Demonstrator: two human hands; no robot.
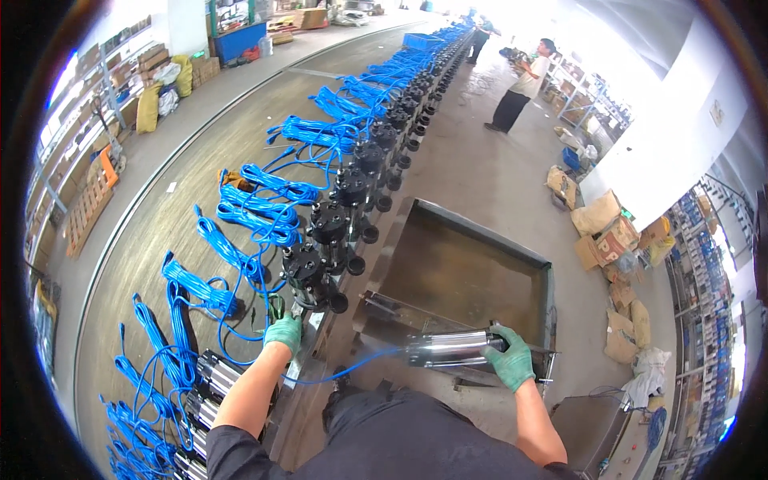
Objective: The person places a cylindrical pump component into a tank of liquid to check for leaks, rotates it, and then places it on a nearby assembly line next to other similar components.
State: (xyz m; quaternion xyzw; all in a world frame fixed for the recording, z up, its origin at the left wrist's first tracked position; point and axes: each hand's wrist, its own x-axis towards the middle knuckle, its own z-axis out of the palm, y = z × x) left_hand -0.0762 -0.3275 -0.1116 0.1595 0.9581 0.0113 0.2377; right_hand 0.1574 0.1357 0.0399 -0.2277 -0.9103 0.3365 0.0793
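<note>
My right hand (510, 358), in a green glove, grips the dark end of a shiny metal cylindrical motor (450, 350). The motor lies nearly level near the close edge of a water-filled metal tank. A blue cable (352, 369) runs from its left end toward the conveyor belt. My left hand (285, 332), also gloved in green, is closed at the belt's right edge, just below the nearest upright black pump (306, 278). A small dark thing shows at its fingertips, too hidden to name. Several metal cylinders (214, 374) lie beside my left forearm.
The conveyor belt (176, 232) carries a long row of black pumps with bundled blue cables (256, 216). The tank (552, 300) stands to its right. A person (520, 88) stands farther off on the right; another is beyond. Sacks and cartons (616, 236) line the right side.
</note>
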